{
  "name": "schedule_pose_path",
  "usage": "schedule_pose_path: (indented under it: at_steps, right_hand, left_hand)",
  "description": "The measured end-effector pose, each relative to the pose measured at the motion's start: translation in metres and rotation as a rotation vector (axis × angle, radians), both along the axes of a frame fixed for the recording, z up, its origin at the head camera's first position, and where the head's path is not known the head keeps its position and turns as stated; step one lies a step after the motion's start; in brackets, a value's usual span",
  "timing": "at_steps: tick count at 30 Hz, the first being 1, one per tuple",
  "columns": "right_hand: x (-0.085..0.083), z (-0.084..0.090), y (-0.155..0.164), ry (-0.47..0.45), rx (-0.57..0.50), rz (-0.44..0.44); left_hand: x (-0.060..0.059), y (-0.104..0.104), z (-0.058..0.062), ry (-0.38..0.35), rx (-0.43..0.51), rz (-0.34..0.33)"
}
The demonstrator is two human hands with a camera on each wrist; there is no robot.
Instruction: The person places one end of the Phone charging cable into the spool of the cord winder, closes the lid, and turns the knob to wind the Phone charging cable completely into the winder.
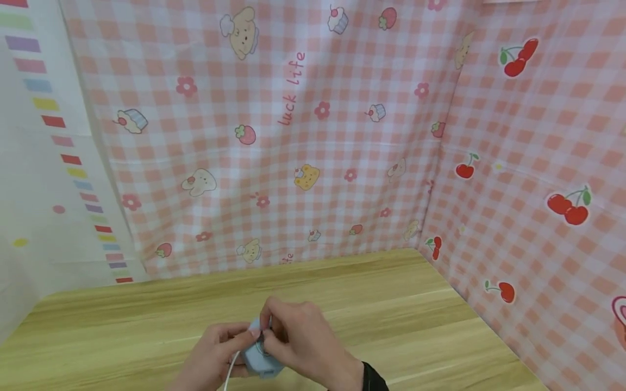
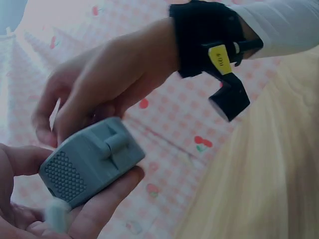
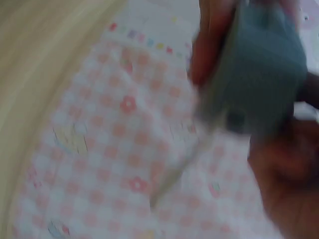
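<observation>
Backing the scene, a pink checked cloth [image 1: 303, 136] printed with cherries and cupcakes hangs behind and to the right of a wooden table [image 1: 391, 304]. Low over its near edge, the left hand [image 1: 212, 353] cradles a small blue-grey device [image 2: 89, 162] on curled fingers [image 2: 107, 201], while the right hand [image 1: 303, 339] pinches its top end (a black wrist strap [image 2: 204, 37] shows behind). A thin white cord [image 1: 230, 372] trails from the device towards the person.

Blurred throughout. Upper right of the frame: grey-blue box [image 3: 261, 64], fingers [image 3: 209, 45] curled against its left edge. Lower right: dark palm. Centre and lower left: pink checked cloth [image 3: 114, 164] with flowers. Upper left: pale wooden table [image 3: 40, 55].
</observation>
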State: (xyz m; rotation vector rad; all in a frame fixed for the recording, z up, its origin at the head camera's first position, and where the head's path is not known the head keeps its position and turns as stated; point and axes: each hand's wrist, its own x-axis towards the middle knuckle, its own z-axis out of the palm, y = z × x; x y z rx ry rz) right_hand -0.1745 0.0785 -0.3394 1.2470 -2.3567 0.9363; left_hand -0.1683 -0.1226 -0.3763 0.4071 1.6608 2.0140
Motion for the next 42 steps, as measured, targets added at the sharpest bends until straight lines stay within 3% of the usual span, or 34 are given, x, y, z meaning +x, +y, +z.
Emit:
schedule_pose_path:
  at_steps: [3, 6, 9, 12, 18, 22, 27, 29, 33, 36, 38, 40, 42]
  right_hand:
    - [-0.004, 0.003, 0.008, 0.087, 0.073, 0.167]
    - [-0.005, 0.007, 0.014, 0.190, 0.188, 0.274]
    - [-0.004, 0.008, 0.015, 0.291, 0.273, 0.285]
    - [-0.001, 0.008, 0.014, 0.295, 0.268, 0.190]
    - [0.004, -0.001, 0.000, 0.090, 0.124, -0.102]
    - [0.009, -0.007, -0.009, -0.008, 0.018, -0.203]
    - [0.013, -0.006, -0.015, -0.018, -0.030, -0.288]
    - [0.014, -0.005, -0.017, -0.014, -0.031, -0.326]
    - [0.011, -0.007, -0.019, 0.010, -0.024, -0.398]
    - [0.008, -0.009, -0.020, 0.011, -0.035, -0.397]
    - [0.005, -0.010, -0.018, 0.013, -0.044, -0.350]
    - [0.001, -0.009, -0.015, 0.028, -0.049, -0.292]
    - [-0.003, -0.009, -0.011, 0.074, -0.030, -0.248]
  left_hand:
    - [-0.001, -0.006, 0.001, -0.025, 0.002, -0.037]
    - [-0.001, -0.011, 0.000, -0.022, 0.012, -0.119]
    - [-0.001, -0.012, -0.001, -0.010, 0.011, -0.188]
    - [-0.002, -0.008, -0.001, -0.003, 0.001, -0.188]
    - [-0.002, -0.001, -0.001, 0.001, 0.003, -0.077]
    - [-0.001, 0.001, -0.002, -0.001, 0.037, -0.059]
    - [-0.001, 0.007, -0.005, 0.031, 0.052, -0.005]
    - [0.000, 0.013, -0.006, 0.044, 0.035, 0.062]
    - [0.006, 0.026, -0.007, 0.071, -0.064, 0.261]
    - [0.010, 0.032, -0.008, 0.091, -0.115, 0.379]
    - [0.011, 0.032, -0.008, 0.089, -0.113, 0.410]
    - [0.010, 0.028, -0.007, 0.073, -0.095, 0.417]
    - [0.007, 0.022, -0.006, 0.031, -0.057, 0.375]
